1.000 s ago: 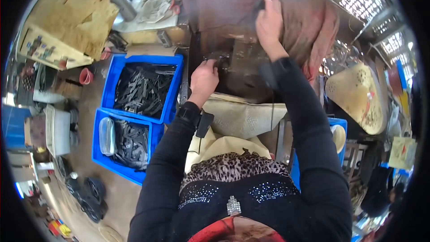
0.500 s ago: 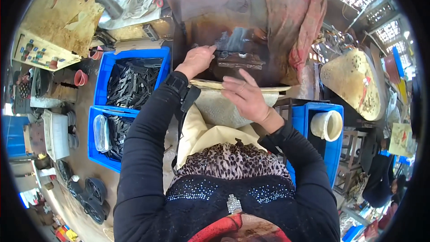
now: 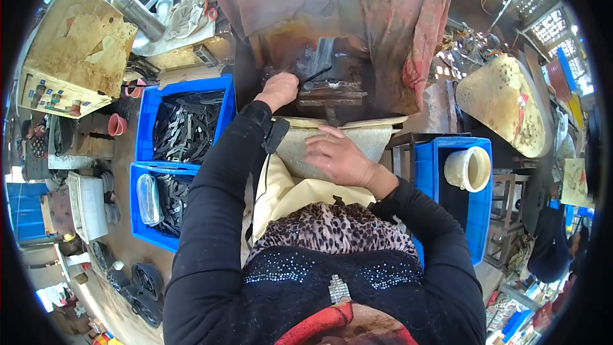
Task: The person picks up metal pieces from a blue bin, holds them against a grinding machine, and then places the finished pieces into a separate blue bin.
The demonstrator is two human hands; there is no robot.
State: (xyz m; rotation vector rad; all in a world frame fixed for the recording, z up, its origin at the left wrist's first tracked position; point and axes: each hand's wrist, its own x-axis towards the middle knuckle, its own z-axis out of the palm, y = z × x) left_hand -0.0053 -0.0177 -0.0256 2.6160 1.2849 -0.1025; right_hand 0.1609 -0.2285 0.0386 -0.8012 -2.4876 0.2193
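My left hand (image 3: 281, 91) is closed at the left side of the machine's wet, brown-stained work area. From its fingers a thin dark metal strip (image 3: 317, 75) points right and slightly upward, above a metal fixture block (image 3: 332, 94). The strip resembles the flat dark pieces (image 3: 185, 126) in the blue crate on the left. My right hand (image 3: 338, 156) is open, with bent, separated fingers and nothing visible in it. It hovers over or rests on the grey sheet (image 3: 294, 153) in front of the machine; I cannot tell whether they touch.
A second blue crate (image 3: 134, 217) stands nearer on the left, with dark pieces and a clear plastic container (image 3: 149, 199). On the right, a blue bin (image 3: 483, 230) holds a whitish bucket (image 3: 454, 169). Reddish cloth (image 3: 418, 45) drapes over the machine. A wooden strip (image 3: 377, 121) edges its front.
The dark strip now shows, held in my left hand. My right hand has drawn back from the machine's front edge toward me. The view has shifted slightly.
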